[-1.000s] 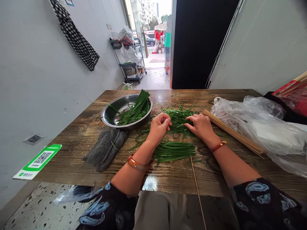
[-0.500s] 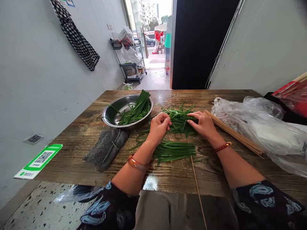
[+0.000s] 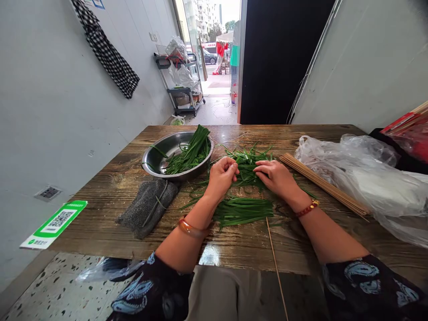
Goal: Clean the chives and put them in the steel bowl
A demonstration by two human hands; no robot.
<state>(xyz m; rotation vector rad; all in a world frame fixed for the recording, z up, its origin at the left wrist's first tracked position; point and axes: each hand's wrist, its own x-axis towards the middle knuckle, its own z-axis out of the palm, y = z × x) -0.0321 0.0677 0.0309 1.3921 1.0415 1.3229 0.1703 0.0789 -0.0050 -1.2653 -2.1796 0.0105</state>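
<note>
My left hand [image 3: 222,177] is pinched closed at the left side of a loose pile of garlic chives [image 3: 248,157]; whatever it pinches is too small to make out. Across the pile, my right hand [image 3: 277,177] has its thumb and fingers apart, the fingertips at the leaves. A neat, flat bundle of garlic chives [image 3: 245,211] lies nearer me on the wooden table, below both hands. A thin bamboo skewer [image 3: 274,258] reaches from the bundle's right end past the table's front edge.
A steel bowl [image 3: 152,166] with more chives stands at the left, behind a dark grey mesh cloth [image 3: 147,209]. Many bamboo skewers [image 3: 321,185] lie to the right, beside clear plastic bags [image 3: 377,178]. A green QR card [image 3: 55,224] sticks out at the left edge.
My right hand has moved left and slightly closer to my left hand, over the loose chives. My left hand stays nearly in place, still pinched.
</note>
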